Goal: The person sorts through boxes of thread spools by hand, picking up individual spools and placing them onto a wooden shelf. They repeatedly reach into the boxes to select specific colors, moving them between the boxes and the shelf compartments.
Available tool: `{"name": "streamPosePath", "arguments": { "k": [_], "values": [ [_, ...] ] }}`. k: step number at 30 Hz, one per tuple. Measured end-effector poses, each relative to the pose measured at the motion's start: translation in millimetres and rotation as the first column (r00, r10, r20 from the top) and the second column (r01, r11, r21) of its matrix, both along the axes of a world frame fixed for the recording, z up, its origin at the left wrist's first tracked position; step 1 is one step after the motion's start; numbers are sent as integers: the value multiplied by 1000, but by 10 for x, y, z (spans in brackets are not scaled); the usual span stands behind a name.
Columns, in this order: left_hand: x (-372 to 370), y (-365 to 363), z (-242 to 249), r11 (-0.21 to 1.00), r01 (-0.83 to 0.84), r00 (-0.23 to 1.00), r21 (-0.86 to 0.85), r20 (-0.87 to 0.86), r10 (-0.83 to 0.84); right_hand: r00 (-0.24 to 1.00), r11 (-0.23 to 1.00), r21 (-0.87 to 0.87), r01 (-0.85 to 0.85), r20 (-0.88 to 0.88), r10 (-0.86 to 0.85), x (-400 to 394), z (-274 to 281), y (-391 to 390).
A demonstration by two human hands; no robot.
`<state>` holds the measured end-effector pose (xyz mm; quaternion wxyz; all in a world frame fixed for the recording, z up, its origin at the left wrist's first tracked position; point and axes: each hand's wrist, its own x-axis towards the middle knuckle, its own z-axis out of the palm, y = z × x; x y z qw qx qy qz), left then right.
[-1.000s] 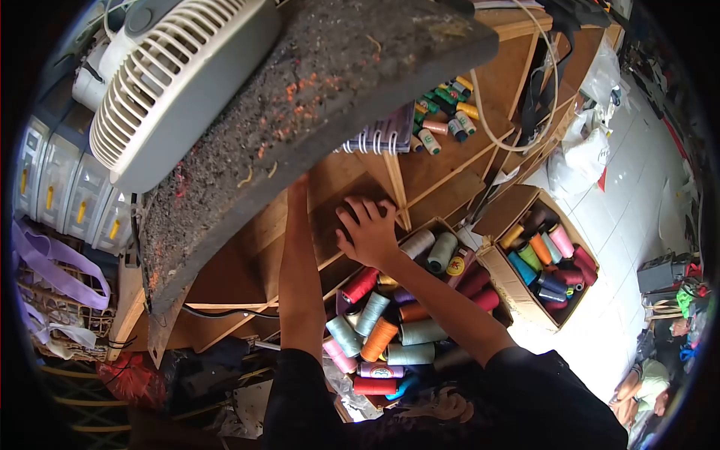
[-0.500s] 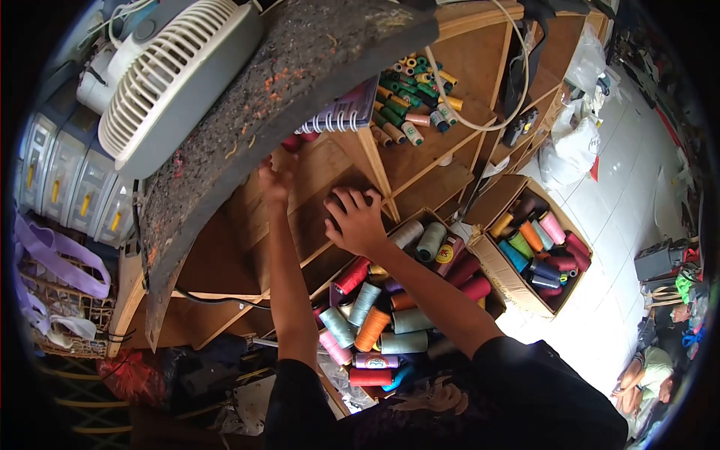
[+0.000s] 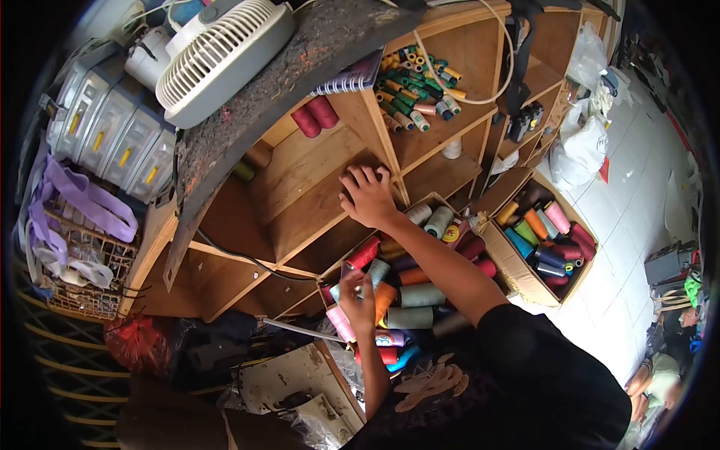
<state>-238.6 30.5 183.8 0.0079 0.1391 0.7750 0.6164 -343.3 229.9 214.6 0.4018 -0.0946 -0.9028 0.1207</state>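
Note:
My left hand is over the box of large thread spools, slightly blurred, with its fingers apart beside a red thread spool and pale blue-grey ones. I see no spool clearly held in it. My right hand rests on the wooden shelf unit, fingers spread over a divider edge. Its forearm crosses above the spools. Dark red thread spools stand in the shelf compartment beyond. Under my arms lie a grey-green spool, a pink spool and several others.
A second cardboard box of spools stands at right. Small thread spools fill an upper compartment. A fan sits on the worn tabletop, and a cable crosses the shelf. Another person sits at far right.
My left hand has moved from the shelf compartment down to the spool box. The dark red spools now show plainly. My right hand stays on the shelf, while the view has shifted slightly.

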Motion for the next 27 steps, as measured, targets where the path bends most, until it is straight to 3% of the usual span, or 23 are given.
{"name": "streamPosePath", "arguments": {
  "k": [1,2,4,5,7,8,10,11,12,14,17,20,27],
  "values": [
    [113,-51,-5,981,-11,999,-194,28,17,1000,1000,5,3,4,-3,-6,1,25],
    [216,-106,0,962,2,999,-273,45,11,997,997,-52,-62,37,64,-9,5,72],
    [253,-292,-196,920,50,982,-389,-149,-116,976,968,-180,-177,96,197,58,24,134],
    [242,-401,-298,892,66,952,-447,-239,-190,956,940,-198,-278,40,291,161,19,181],
    [229,-560,-342,872,141,923,-469,-255,-287,881,855,-215,-472,-69,468,533,44,325],
    [258,-654,-403,892,142,942,-429,-217,-254,843,828,-156,-538,-85,532,818,161,381],
    [283,-793,-509,924,120,969,-363,-160,-188,846,828,-206,-521,3,533,1252,2,574],
    [301,-851,-543,933,107,978,-343,-134,-161,845,816,-316,-485,72,530,1451,-125,708],
    [332,-851,-489,936,79,990,-343,-80,-112,837,798,-421,-432,141,528,1643,-270,841],
    [362,-831,-461,944,59,994,-325,-66,-85,856,860,-433,-271,300,421,2026,-504,1030],
    [367,-783,-418,939,69,993,-337,-63,-96,834,870,-411,-271,350,426,2477,-787,1195],
    [324,-781,-455,939,102,983,-329,-112,-146,844,906,-391,-162,422,333,2744,-889,1123],
    [396,-648,-219,961,127,991,-245,-4,-132,817,997,-74,-11,574,52,2826,-1037,916]
  ]
}}
